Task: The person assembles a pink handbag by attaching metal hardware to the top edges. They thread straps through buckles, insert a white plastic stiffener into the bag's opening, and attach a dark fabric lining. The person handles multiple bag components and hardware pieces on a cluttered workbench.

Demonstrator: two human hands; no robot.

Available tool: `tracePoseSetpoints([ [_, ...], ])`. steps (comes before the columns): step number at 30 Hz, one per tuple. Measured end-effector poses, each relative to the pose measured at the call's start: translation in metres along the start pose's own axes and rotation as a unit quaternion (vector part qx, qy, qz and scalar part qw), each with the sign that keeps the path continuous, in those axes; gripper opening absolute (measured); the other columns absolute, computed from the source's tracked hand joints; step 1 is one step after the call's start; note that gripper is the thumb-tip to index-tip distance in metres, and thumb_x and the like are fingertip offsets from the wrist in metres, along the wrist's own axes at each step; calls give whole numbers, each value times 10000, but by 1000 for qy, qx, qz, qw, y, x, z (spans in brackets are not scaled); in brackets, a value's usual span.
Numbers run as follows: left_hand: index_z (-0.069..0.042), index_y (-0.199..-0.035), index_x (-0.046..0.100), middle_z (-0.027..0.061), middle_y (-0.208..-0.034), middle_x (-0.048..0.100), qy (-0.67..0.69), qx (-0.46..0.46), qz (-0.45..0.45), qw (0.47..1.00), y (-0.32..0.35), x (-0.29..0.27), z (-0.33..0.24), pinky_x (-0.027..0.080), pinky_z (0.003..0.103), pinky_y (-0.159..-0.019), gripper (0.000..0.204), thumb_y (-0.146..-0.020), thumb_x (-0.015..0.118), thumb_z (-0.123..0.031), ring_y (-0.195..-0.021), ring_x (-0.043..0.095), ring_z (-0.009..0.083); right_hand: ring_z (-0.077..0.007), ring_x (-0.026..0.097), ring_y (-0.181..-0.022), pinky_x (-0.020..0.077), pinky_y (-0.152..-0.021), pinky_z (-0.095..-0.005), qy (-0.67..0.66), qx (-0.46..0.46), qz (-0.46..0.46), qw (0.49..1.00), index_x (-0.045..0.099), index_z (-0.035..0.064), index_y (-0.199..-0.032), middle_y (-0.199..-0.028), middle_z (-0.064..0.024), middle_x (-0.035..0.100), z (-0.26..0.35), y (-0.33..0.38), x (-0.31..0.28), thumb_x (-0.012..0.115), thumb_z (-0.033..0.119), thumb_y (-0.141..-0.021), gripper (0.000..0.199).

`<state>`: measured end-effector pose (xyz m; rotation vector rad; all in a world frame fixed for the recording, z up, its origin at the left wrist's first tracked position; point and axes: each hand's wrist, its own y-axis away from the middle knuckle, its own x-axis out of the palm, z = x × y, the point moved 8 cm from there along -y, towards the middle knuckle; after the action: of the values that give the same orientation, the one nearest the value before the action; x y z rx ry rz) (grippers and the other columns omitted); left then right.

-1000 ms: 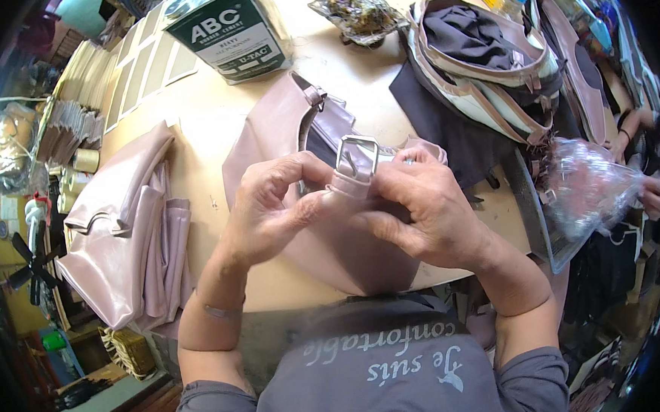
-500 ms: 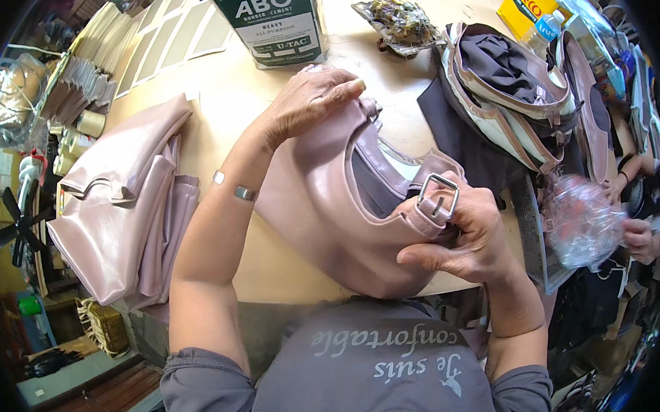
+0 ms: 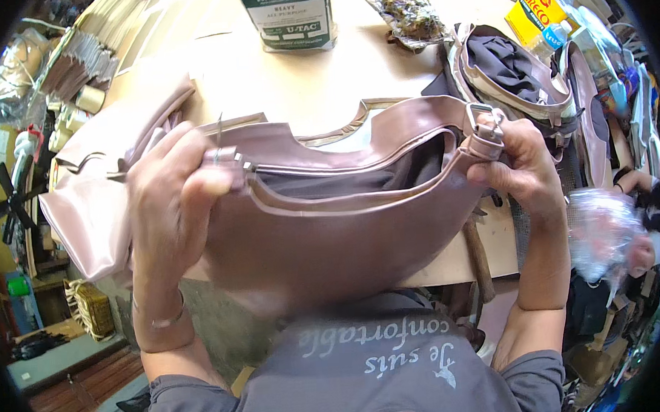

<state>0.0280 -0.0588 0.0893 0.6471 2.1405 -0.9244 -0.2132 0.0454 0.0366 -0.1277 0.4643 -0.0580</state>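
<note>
Head view: at the far left a dark-bladed fan (image 3: 6, 197) stands beside the worktop (image 3: 239, 75), with a pale spool (image 3: 90, 98) up at the worktop's left side. Next come folded pink pieces (image 3: 86, 228), partly behind the person's left hand (image 3: 167, 193). That hand is blurred, its fingers curled and closed on the left end of a pink bag (image 3: 340, 239), by a small metal fitting. The bag stretches between the two hands, the left at one end and the right at the other, its mouth upward and its dark lining (image 3: 351, 182) showing; the body hangs lower than both hands, close to the person's shirt, and whether it touches the worktop I cannot tell. Beyond it stand a green and white can (image 3: 292, 19) and, to the right, a crumpled plastic-wrapped bundle (image 3: 407, 21). A wooden handle (image 3: 478, 261) shows below the bag's right end, where the right hand (image 3: 520, 160) grips the strap between thumb and fingers, just beside a square buckle (image 3: 482, 119). Farther right are dark-lined bag parts (image 3: 503, 67), a yellow box (image 3: 535, 8), a bottle (image 3: 550, 39) and, near another person's hand (image 3: 641, 253), a clear plastic bag (image 3: 603, 227)
</note>
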Motion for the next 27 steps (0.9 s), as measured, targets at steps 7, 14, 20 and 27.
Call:
tracePoseSetpoints([
  [7,11,-869,567,71,-579,408,31,-60,17,998,17,24,47,353,304,-495,580,-864,416,-549,-506,409,184,-61,455,-607,372,-543,-223,-46,78,77,993,619,0,-759,-627,23,513,-15,-9,26,716,206,-652,252],
  [14,-95,-1237,471,-12,-702,455,195,-2,76,978,22,39,70,383,235,-560,716,-652,754,-394,-597,411,94,-75,502,-734,413,-700,-232,-56,85,71,992,609,-8,-873,-753,12,575,-19,-17,36,641,117,-754,176],
  [20,-22,-1184,504,-8,-924,590,291,-180,191,920,20,52,86,437,182,-764,595,-643,752,-45,-807,535,40,-62,502,-741,413,-691,-221,-76,109,92,987,604,1,-869,-776,13,585,-29,-25,41,612,120,-790,143],
  [27,-21,-924,622,-38,-801,592,281,-223,254,898,13,59,99,443,180,-715,281,-665,729,-41,-749,534,32,-68,525,-754,421,-707,-203,-41,131,30,990,611,1,-932,-809,0,606,-43,-33,41,630,168,-780,226],
])
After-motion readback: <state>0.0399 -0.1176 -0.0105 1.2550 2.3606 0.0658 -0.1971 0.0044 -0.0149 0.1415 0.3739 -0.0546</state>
